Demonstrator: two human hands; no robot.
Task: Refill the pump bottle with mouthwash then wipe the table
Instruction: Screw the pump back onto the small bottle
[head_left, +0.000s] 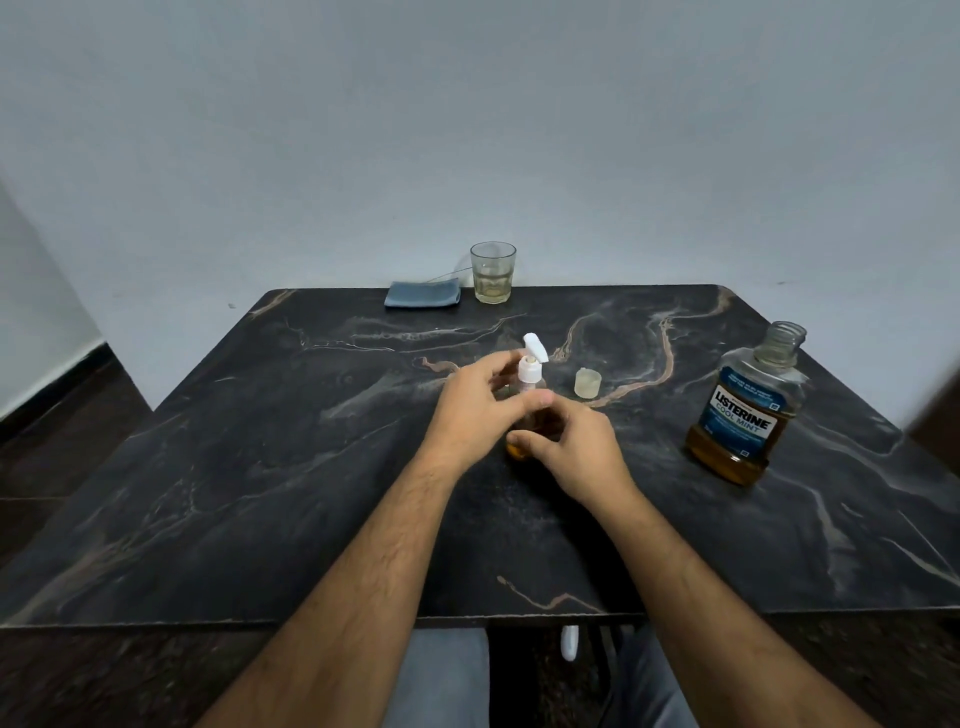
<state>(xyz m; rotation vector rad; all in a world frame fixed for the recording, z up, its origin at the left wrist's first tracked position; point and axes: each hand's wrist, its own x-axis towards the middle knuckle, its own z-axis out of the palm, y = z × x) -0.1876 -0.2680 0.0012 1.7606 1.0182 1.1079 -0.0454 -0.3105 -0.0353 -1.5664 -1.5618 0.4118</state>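
Both hands grip the pump bottle mid-table, mouthwash bottle near the right edge

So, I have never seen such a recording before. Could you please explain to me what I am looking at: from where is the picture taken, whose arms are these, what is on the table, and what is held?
No machine here: a person wears one camera on the head, so the single picture looks forward and down at their own arms.

The left hand and the right hand both hold a small pump bottle standing mid-table; amber liquid shows at its base, and its white pump top is in place.

On the dark marble table also stand:
- an open mouthwash bottle at the right, with amber liquid low inside;
- a small pale cap beside the pump bottle;
- a glass at the far edge, with some pale liquid;
- a folded blue cloth to its left.
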